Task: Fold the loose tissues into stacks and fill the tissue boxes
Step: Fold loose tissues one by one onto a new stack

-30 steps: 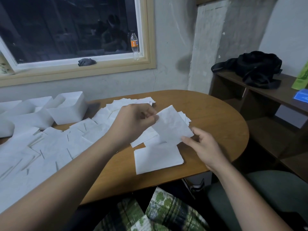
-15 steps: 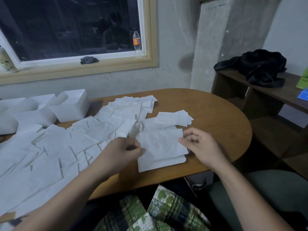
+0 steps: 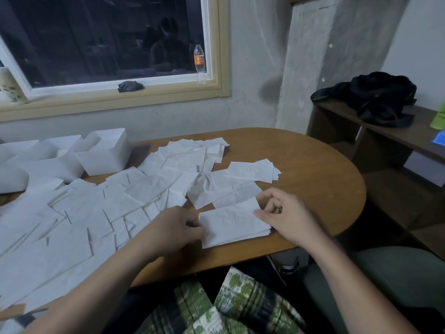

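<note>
Head view: on the oval wooden surface (image 3: 301, 169), a wide spread of loose tissues (image 3: 84, 213) at left, white tissue boxes (image 3: 103, 155) behind. Near the front edge, lying flat, a folded stack (image 3: 231, 222). Pinching its left edge with curled fingers, the left hand (image 3: 173, 227); gripping its right edge, thumb on top, the right hand (image 3: 286, 215).

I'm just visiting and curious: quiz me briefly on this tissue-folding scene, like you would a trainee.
1. True or false: the bottle stands on the windowsill.
2. Which thing do the left hand and right hand both hold? A) the folded stack B) a mug C) the black bag
3. Fill in: the white tissue boxes stand on the table's far ____ side.
Key: 1 true; 2 A; 3 left.
</note>
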Available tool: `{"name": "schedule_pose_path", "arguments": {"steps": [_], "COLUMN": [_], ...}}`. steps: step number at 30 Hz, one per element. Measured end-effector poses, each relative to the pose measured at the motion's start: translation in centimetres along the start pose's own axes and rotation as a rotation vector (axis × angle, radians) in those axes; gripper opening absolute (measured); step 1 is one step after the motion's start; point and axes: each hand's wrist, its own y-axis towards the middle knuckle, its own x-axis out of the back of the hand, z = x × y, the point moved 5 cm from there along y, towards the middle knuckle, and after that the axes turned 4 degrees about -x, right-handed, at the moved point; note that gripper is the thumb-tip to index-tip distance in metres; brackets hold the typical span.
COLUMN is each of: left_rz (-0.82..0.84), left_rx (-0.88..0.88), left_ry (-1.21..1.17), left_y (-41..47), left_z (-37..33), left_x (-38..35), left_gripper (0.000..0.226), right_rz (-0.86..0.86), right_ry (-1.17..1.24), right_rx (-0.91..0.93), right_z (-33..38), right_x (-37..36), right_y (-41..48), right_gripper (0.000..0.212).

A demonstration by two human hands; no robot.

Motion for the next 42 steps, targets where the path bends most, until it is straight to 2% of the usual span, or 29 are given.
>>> {"name": "schedule_pose_path", "arguments": {"steps": [3,8,11,16,22,27,30,36,42], "left_rz": [-0.067,-0.204,-0.272,-0.311,-0.279,-0.198,-0.161,-0.187,-0.266], "left_rx": [-0.032,-0.194,-0.294,-0.416,-0.532,-0.500,-0.451,-0.448,-0.482], "left_ry": [0.094,0.184,0.247,0.380,0.479,0.581,0.653,0.684,0.651], "left_y": [1.0,3.1,5.9,11.4,15.6,17.5,18.0,18.1,18.1], "left_z": [-0.2,-4.2,-6.2,-7.9,-8.7,-8.3,-8.3,-8.7,-8.8], "left_x": [1.1,2.7,2.0,0.1,-0.4,-0.7,-1.0,-1.0,-0.4], "left_gripper": [0.037,0.013,0.010,0.014,0.016,0.031,0.027,0.017,0.016], "right_rz": [-0.011,-0.030,-0.030,-0.044,-0.049,-0.049,-0.051,-0.051,-0.056], "right_ry": [0.021,0.047,0.043,0.035,0.041,0.035,0.034,0.051,0.071], "right_rx": [0.019,0.048,0.057,0.055,0.038,0.034,0.031,0.032,0.030], "right_z": [0.1,0.3,0.1,-0.3,-0.2,0.1,0.0,0.0,-0.2], "right_x": [0.0,0.2,0.2,0.3,0.5,0.7,0.7,0.6,0.6], "right_y": [-0.1,-0.1,-0.1,0.1,0.0,-0.3,-0.2,-0.2,-0.1], "right_gripper": [0.026,0.020,0.014,0.006,0.005,0.004,0.004,0.004,0.003]}}
